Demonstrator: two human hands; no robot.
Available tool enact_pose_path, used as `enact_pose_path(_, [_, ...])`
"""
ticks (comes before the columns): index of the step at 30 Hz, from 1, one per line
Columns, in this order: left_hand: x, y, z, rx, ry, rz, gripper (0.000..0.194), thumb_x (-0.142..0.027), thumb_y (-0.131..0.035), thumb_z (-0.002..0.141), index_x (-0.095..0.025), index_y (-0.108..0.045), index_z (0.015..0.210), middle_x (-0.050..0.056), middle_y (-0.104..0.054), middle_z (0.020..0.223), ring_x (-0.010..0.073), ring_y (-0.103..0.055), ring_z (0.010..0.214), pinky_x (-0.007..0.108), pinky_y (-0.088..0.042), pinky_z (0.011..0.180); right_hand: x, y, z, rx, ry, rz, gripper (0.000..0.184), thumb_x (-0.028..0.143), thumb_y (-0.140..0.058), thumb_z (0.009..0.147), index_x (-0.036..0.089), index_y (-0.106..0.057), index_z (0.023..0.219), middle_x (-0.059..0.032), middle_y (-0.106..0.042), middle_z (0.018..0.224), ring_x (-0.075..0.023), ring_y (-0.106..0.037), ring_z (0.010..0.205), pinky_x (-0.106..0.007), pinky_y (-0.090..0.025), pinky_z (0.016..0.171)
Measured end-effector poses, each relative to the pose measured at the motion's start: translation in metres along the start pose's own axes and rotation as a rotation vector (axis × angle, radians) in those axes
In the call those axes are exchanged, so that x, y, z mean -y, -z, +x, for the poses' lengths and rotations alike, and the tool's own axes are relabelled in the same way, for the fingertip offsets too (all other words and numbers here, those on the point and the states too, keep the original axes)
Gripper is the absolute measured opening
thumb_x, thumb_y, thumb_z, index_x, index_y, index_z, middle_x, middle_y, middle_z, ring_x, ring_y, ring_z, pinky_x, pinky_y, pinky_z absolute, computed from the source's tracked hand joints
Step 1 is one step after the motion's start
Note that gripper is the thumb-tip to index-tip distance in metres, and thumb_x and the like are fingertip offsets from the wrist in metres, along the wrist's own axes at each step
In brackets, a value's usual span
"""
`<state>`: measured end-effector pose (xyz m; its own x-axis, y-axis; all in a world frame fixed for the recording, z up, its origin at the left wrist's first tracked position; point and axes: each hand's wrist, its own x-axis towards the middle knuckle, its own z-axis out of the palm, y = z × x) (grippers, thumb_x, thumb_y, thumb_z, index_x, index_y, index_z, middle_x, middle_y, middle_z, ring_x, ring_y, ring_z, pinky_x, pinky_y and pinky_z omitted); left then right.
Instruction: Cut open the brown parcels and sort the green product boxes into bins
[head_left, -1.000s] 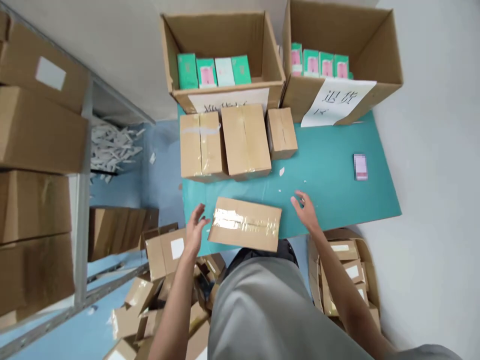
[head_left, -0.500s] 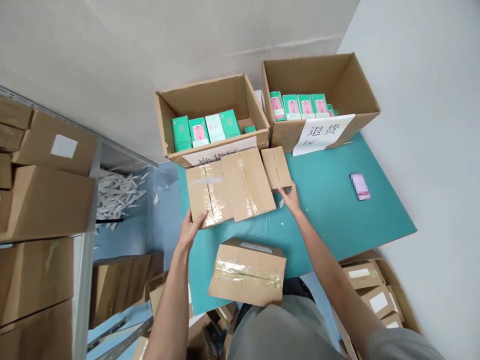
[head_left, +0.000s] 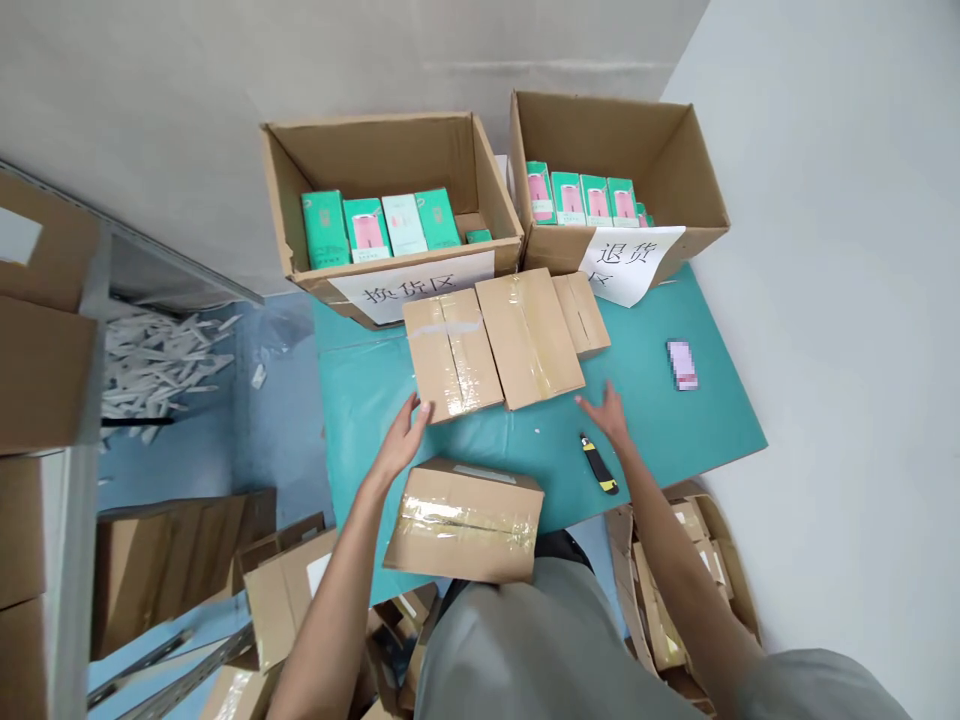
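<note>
Row's left box (head_left: 454,350) touched by left hand (head_left: 403,443)
Fingers are parted on both; right hand (head_left: 611,418) is held near a knife (head_left: 598,465).

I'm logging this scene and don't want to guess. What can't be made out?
All in the head view:
- Phone: screen blurred into blocks.
- Three grouped boxes and near box: contents hidden by closed cardboard.
- Packs in the left bin: lower ends hidden by its front wall.
- Shelf boxes: cut off by the left picture edge.
</note>
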<state>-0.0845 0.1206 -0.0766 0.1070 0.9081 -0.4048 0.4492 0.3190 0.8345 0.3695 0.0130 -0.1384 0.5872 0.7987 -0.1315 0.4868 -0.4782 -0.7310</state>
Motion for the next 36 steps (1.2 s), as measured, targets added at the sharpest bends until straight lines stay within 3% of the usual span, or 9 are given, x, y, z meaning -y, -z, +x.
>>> enact_pose_path(3, [0.035,0.023,-0.038,0.042,0.123,-0.033,0.1,-0.089,-0.056,0.097,-0.017,-0.06,0.167,0.022,-0.052,0.179,0.0397,-0.043,0.173,0.055,-0.027,0.145,-0.023,0.008,-0.081,0.089,-0.228,-0.116,0.068,0.054,-0.094,0.072,0.018,-0.071,0.125,-0.0221,-0.075,0.126,-0.0477,-0.067,0.134,-0.063,-0.051,0.121])
enact_pose_path(8, [0.087,0.017,-0.106,0.009,0.221,-0.141,0.1,-0.097,-0.056,0.091,-0.024,-0.07,0.157,0.017,-0.057,0.177,0.0419,-0.048,0.17,0.056,-0.033,0.144,-0.025,0.002,-0.168,0.162,-0.224,-0.007,0.021,0.037,-0.083,0.079,0.028,-0.072,0.094,-0.0122,-0.079,0.106,-0.0398,-0.072,0.118,-0.054,-0.055,0.115])
enact_pose_path(15, [0.099,-0.021,-0.163,-0.197,0.231,-0.249,0.102,-0.107,-0.054,0.085,-0.018,-0.081,0.129,0.019,-0.079,0.147,0.0458,-0.065,0.152,0.058,-0.045,0.136,-0.003,-0.02,-0.227,0.254,-0.208,0.181,0.044,0.055,-0.058,0.097,0.022,-0.083,0.108,-0.0106,-0.088,0.112,-0.0316,-0.08,0.105,-0.045,-0.065,0.1])
enact_pose_path(19, [0.089,-0.053,-0.182,-0.254,0.216,-0.351,0.098,-0.106,-0.048,0.09,-0.018,-0.081,0.119,0.018,-0.083,0.131,0.0423,-0.073,0.138,0.058,-0.053,0.128,0.013,-0.014,-0.219,0.222,-0.225,0.335,0.05,0.06,-0.064,0.091,0.02,-0.087,0.111,-0.0096,-0.089,0.122,-0.0324,-0.078,0.12,-0.045,-0.062,0.11])
enact_pose_path(23, [0.079,-0.095,-0.184,-0.319,0.169,-0.376,0.095,-0.099,-0.037,0.101,-0.016,-0.079,0.117,0.02,-0.082,0.131,0.0394,-0.073,0.134,0.06,-0.051,0.129,0.029,0.014,-0.177,0.224,-0.183,0.302,0.047,0.056,-0.07,0.09,0.018,-0.084,0.114,-0.012,-0.088,0.124,-0.0289,-0.078,0.122,-0.042,-0.062,0.112])
enact_pose_path(28, [0.077,-0.134,-0.183,-0.25,0.072,-0.396,0.093,-0.091,-0.036,0.108,-0.014,-0.072,0.145,0.024,-0.069,0.158,0.0397,-0.056,0.16,0.058,-0.034,0.142,0.05,0.066,-0.132,0.163,-0.022,0.177,0.06,0.061,-0.074,0.094,0.017,-0.075,0.134,-0.0143,-0.08,0.132,-0.0223,-0.082,0.096,-0.034,-0.068,0.085])
enact_pose_path(31, [0.086,-0.137,-0.191,-0.086,0.028,-0.421,0.106,-0.093,-0.052,0.102,-0.015,-0.047,0.174,0.027,-0.046,0.181,0.0426,-0.043,0.171,0.061,-0.032,0.143,0.069,0.08,-0.133,0.311,0.141,0.113,0.063,0.064,-0.072,0.099,0.021,-0.07,0.144,-0.0133,-0.079,0.135,-0.0201,-0.081,0.087,-0.033,-0.068,0.078])
enact_pose_path(34, [0.097,-0.125,-0.206,0.017,-0.097,-0.36,0.128,-0.089,-0.075,0.092,-0.024,-0.021,0.188,0.024,-0.026,0.191,0.0457,-0.029,0.177,0.065,-0.032,0.142,0.096,0.075,-0.153,0.595,0.377,-0.023,0.056,0.06,-0.074,0.101,0.021,-0.074,0.142,-0.013,-0.083,0.133,-0.0264,-0.083,0.109,-0.04,-0.068,0.099])
enact_pose_path(36, [0.101,-0.117,-0.215,0.041,-0.207,-0.273,0.128,-0.086,-0.081,0.09,-0.029,-0.022,0.188,0.021,-0.02,0.193,0.0464,-0.019,0.18,0.067,-0.028,0.143,0.115,0.066,-0.169,0.761,0.545,-0.168,0.049,0.054,-0.075,0.103,0.023,-0.077,0.141,-0.0124,-0.083,0.139,-0.0307,-0.079,0.127,-0.045,-0.063,0.114])
